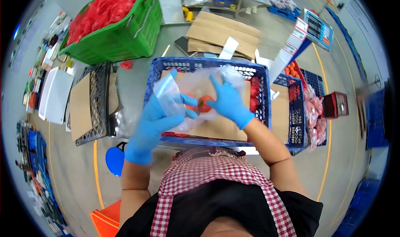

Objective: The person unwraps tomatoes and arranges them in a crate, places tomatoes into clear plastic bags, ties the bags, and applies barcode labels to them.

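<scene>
OK, your left hand point(156, 116) is against the clear bag point(196, 79); can't tell if it's pinching. Your right hand point(230, 100) is spread beside the tomato point(204, 104), over cardboard point(225, 126) in the blue crate point(268, 108).

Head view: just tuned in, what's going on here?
A person in blue gloves works over a blue crate. Clear plastic lies across the left hand, stretching toward the right hand, whose fingers are spread beside a tomato. Cardboard lines the crate, and red packs sit along its right side. Whether the right thumb touches the tomato is unclear.
</scene>
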`<state>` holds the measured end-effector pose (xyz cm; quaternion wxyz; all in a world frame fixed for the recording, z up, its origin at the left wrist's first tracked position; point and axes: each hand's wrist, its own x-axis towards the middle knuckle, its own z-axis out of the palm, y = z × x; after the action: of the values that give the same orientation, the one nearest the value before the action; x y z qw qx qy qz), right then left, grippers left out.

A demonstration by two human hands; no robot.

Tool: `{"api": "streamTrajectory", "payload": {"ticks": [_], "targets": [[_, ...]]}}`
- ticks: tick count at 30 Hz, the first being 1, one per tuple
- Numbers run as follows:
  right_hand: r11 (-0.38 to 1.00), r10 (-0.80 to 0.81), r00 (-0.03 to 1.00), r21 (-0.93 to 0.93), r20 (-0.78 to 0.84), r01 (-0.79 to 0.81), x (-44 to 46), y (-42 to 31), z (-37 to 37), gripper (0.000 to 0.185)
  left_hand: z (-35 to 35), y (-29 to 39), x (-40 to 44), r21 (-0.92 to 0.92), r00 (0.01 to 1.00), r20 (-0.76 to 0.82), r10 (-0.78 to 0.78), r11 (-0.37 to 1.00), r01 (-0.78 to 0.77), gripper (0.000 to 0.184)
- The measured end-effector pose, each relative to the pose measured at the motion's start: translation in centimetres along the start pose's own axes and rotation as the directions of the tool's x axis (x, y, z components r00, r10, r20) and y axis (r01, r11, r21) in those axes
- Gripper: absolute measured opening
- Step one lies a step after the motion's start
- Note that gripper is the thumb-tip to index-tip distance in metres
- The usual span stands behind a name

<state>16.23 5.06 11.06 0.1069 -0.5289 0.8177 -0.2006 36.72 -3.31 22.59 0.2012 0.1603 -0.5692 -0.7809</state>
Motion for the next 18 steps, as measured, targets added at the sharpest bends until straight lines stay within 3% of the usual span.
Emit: {"api": "streamTrajectory", "payload": {"ticks": [1,2,5,7,8,9,11,12,13,14,15,17,18], "targets": [[0.989,-0.143,0.963,-0.006,-0.23,0.146,-0.2,2.2,-1.8,0.064,1.0,1.0,0.7,0.001,0.999,0.022,0.028,1.0,-0.028,0.086],[0.991,-0.127,0.965,-0.057,-0.23,0.117,-0.9,3.6,-4.9,0.064,2.3,1.9,1.4,0.033,0.998,0.045,0.045,0.998,-0.046,0.089],[0.967,-0.146,0.859,-0.254,-0.491,0.019,-5.0,5.9,-12.5,0.057,7.3,3.8,3.5,-0.06,0.947,0.261,0.187,0.982,-0.177,0.087],[0.994,-0.11,0.837,-0.06,-0.535,0.092,-8.7,8.9,-17.1,0.057,10.1,5.2,6.4,0.003,0.891,0.417,0.18,0.98,-0.2,0.082],[0.873,0.252,0.893,0.486,-0.373,-0.043,-10.6,9.4,-19.2,0.051,11.6,5.3,7.4,-0.007,0.881,0.443,0.169,0.983,-0.185,0.078],[0.697,0.354,0.876,0.717,-0.327,-0.014,-12.7,10.0,-21.2,0.048,13.2,5.4,8.4,-0.016,0.87,0.468,0.157,0.985,-0.169,0.074],[0.723,0.439,0.82,0.686,-0.367,-0.08,-15.8,11.9,-22.6,0.049,17.3,4.7,9.7,-0.115,0.897,0.426,0.12,0.99,-0.078,0.063],[0.835,0.409,0.786,0.539,-0.465,-0.116,-16.9,13.1,-22.6,0.05,18.3,2.7,11.5,-0.161,0.828,0.518,0.215,0.975,-0.153,0.041],[0.915,0.354,0.755,0.372,-0.552,-0.158,-17.9,14.7,-22.1,0.051,19.6,1.2,13.3,-0.052,0.798,0.572,0.19,0.979,-0.196,0.044],[0.948,0.314,0.751,0.23,-0.58,-0.218,-19.1,17.0,-21.5,0.053,21.0,-0.5,15.0,-0.027,0.786,0.605,0.126,0.99,-0.138,0.043],[0.925,0.379,0.723,0.215,-0.578,-0.313,-20.1,18.7,-20.6,0.06,22.4,-2.2,16.8,0.003,0.77,0.636,0.061,0.997,-0.082,0.042],[0.891,0.426,0.722,0.113,-0.544,-0.441,-21.8,23.6,-17.7,0.067,25.3,-6.9,19.9,-0.013,0.762,0.627,-0.165,0.975,0.221,0.031],[0.865,0.489,0.701,0.187,-0.519,-0.465,-22.7,26.8,-15.3,0.07,26.8,-9.8,21.2,0.01,0.752,0.589,-0.295,0.934,0.358,0.026]]}}
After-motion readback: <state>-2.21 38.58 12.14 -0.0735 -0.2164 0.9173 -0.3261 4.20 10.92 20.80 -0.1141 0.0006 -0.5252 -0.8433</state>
